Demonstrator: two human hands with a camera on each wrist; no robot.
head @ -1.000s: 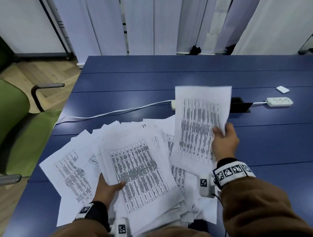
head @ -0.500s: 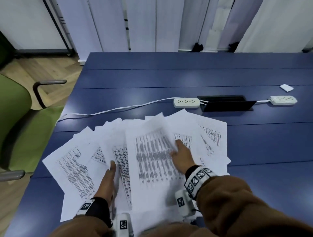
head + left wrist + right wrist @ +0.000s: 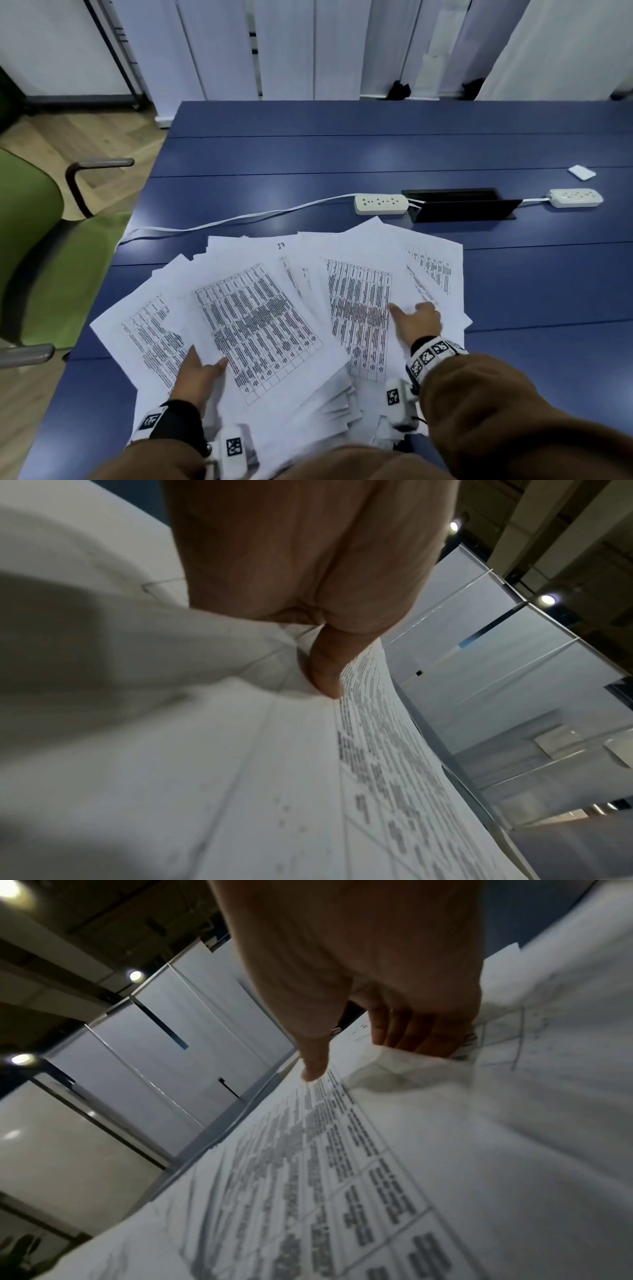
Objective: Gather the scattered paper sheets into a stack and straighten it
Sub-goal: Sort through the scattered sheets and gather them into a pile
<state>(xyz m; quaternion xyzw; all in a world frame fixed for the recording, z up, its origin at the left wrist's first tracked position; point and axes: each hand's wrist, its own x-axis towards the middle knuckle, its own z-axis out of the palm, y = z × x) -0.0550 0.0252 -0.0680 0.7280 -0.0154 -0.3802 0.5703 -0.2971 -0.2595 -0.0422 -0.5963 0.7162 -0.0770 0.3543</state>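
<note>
Several printed paper sheets [image 3: 260,318] lie fanned out on the near part of the blue table [image 3: 342,154], overlapping at their near ends. My left hand [image 3: 205,359] rests on the left sheets with fingers straight. Its thumb [image 3: 325,669] touches the left edge of the big middle sheet [image 3: 377,750]. My right hand [image 3: 411,311] is on the right part of the fan. Its thumb [image 3: 313,1066] presses a printed sheet [image 3: 342,1150], while its curled fingers [image 3: 411,1034] tuck under the lifted edge of a neighbouring sheet.
Just behind the sheets lie a white power strip [image 3: 381,204] and its cable [image 3: 239,219], which runs left. A black cable box [image 3: 462,205], a second strip [image 3: 575,198] and a small white card [image 3: 581,172] are at the right. A green chair [image 3: 30,240] stands left of the table edge.
My right hand laid down the sheet it held upright a second ago and moved to the right side of the fan. My left hand stayed low on the left sheets and spread its thumb.
</note>
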